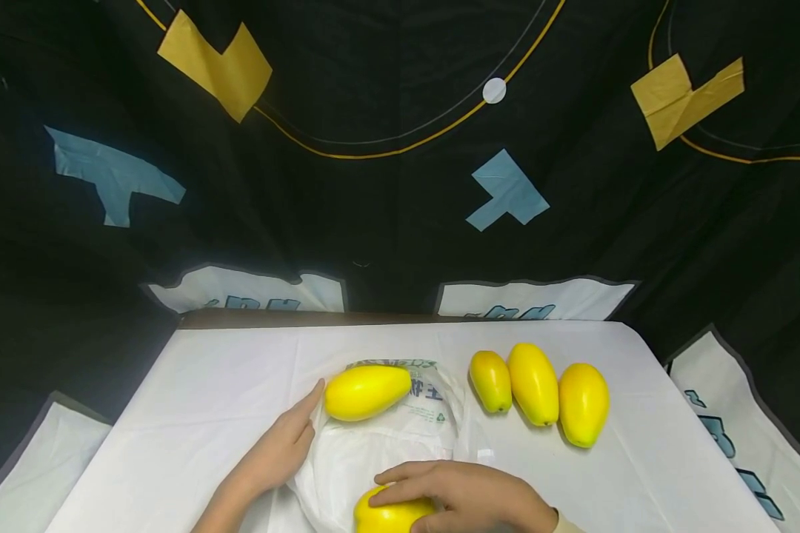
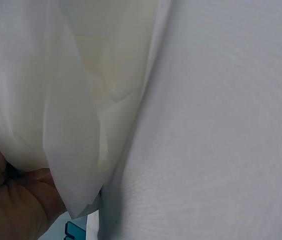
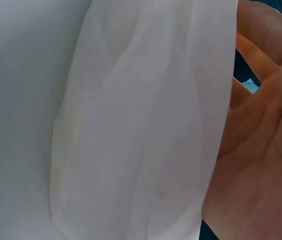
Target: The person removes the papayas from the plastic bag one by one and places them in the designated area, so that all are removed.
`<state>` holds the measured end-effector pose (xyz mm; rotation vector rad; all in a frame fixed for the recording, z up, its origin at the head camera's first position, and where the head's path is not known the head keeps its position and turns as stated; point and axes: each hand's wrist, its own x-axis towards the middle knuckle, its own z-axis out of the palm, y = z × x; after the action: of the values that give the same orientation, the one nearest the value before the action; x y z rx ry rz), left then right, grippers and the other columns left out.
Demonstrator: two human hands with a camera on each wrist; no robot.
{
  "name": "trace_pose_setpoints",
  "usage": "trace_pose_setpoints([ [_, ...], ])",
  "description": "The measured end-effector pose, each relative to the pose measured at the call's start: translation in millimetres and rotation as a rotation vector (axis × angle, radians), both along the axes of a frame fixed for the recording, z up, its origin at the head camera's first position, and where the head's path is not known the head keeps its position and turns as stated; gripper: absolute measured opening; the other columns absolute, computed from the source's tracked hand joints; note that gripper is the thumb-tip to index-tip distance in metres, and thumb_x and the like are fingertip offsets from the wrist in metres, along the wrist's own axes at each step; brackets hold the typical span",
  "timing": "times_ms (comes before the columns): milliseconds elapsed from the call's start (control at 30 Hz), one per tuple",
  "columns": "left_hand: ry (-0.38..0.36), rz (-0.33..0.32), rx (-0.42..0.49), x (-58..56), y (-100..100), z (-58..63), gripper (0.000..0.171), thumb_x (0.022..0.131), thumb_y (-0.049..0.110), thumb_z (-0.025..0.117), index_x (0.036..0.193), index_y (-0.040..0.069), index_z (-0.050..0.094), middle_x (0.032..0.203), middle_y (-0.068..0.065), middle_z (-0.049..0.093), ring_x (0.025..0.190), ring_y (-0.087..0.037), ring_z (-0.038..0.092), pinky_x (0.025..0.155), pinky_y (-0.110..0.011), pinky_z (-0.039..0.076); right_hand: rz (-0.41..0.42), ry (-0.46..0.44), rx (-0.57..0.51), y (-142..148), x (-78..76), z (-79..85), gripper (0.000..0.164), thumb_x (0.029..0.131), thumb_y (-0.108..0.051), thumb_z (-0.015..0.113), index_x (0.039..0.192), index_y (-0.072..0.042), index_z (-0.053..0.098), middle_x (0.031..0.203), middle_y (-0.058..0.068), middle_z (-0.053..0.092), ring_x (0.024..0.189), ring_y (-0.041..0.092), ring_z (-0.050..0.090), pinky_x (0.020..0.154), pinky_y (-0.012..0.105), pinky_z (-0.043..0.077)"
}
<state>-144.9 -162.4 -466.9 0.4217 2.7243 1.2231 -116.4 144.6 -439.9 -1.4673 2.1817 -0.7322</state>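
Observation:
A white plastic bag with green and grey print lies spread on the table, its wall filling much of the left wrist view. One yellow papaya lies at the bag's far end. My left hand is along the bag's left side, fingers extended, fingertips right at that papaya's left end. Near the front, my right hand holds a second papaya from above, fingers curved over its top. In the right wrist view, the bag's wall hides part of my right hand.
Three more yellow papayas, a small one, a middle one and a right one, stand side by side right of the bag. A white cloth covers the table. A black patterned curtain hangs behind it.

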Motion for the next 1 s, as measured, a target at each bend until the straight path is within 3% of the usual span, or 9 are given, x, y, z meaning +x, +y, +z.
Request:
trace_pose_setpoints([
  [200, 0.010, 0.003, -0.007, -0.9, -0.5, -1.1, 0.057, 0.100, 0.002, 0.036, 0.155, 0.005, 0.020, 0.159, -0.009, 0.024, 0.144, -0.028, 0.024, 0.116, -0.047, 0.022, -0.007, -0.050, 0.034, -2.5, 2.2, -0.4, 0.054, 0.098, -0.024, 0.060, 0.145, -0.044, 0.042, 0.151, -0.017, 0.035, 0.132, 0.003, 0.040, 0.099, 0.025, 0.046],
  [567, 0.007, -0.003, 0.008, -0.5, -0.8, -1.9, 0.057, 0.101, 0.002, 0.036, 0.155, 0.004, 0.019, 0.159, -0.009, 0.023, 0.144, -0.029, 0.024, 0.116, -0.047, 0.021, -0.068, -0.057, 0.004, -3.8, 3.6, -1.6, 0.049, 0.093, -0.048, 0.060, 0.140, -0.044, 0.047, 0.146, -0.020, 0.040, 0.126, 0.002, 0.045, 0.098, 0.027, 0.047],
  [800, 0.013, -0.001, 0.006, -0.5, -0.1, -1.7, 0.058, 0.100, 0.000, 0.036, 0.155, 0.004, 0.019, 0.158, -0.011, 0.023, 0.144, -0.031, 0.024, 0.115, -0.048, 0.021, -0.153, -0.037, -0.060, -0.3, 2.6, -0.8, 0.060, 0.089, -0.023, 0.068, 0.141, -0.043, 0.046, 0.147, -0.018, 0.039, 0.126, 0.004, 0.046, 0.097, 0.027, 0.048],
  [900, 0.011, -0.001, 0.006, -0.5, 0.2, -0.9, 0.058, 0.099, 0.000, 0.035, 0.155, 0.003, 0.019, 0.158, -0.011, 0.023, 0.144, -0.031, 0.024, 0.115, -0.049, 0.021, -0.174, -0.032, -0.087, 2.0, 0.9, 2.1, 0.063, 0.087, -0.019, 0.068, 0.142, -0.041, 0.047, 0.148, -0.016, 0.039, 0.126, 0.005, 0.046, 0.097, 0.025, 0.048],
  [1000, 0.011, 0.000, 0.002, -0.4, 0.4, -0.6, 0.058, 0.099, 0.000, 0.035, 0.155, 0.003, 0.019, 0.158, -0.012, 0.023, 0.143, -0.032, 0.024, 0.115, -0.049, 0.021, -0.192, -0.042, -0.116, 5.2, -0.3, 6.1, 0.062, 0.087, -0.020, 0.069, 0.142, -0.039, 0.047, 0.148, -0.014, 0.040, 0.124, 0.005, 0.047, 0.087, 0.021, 0.052],
])
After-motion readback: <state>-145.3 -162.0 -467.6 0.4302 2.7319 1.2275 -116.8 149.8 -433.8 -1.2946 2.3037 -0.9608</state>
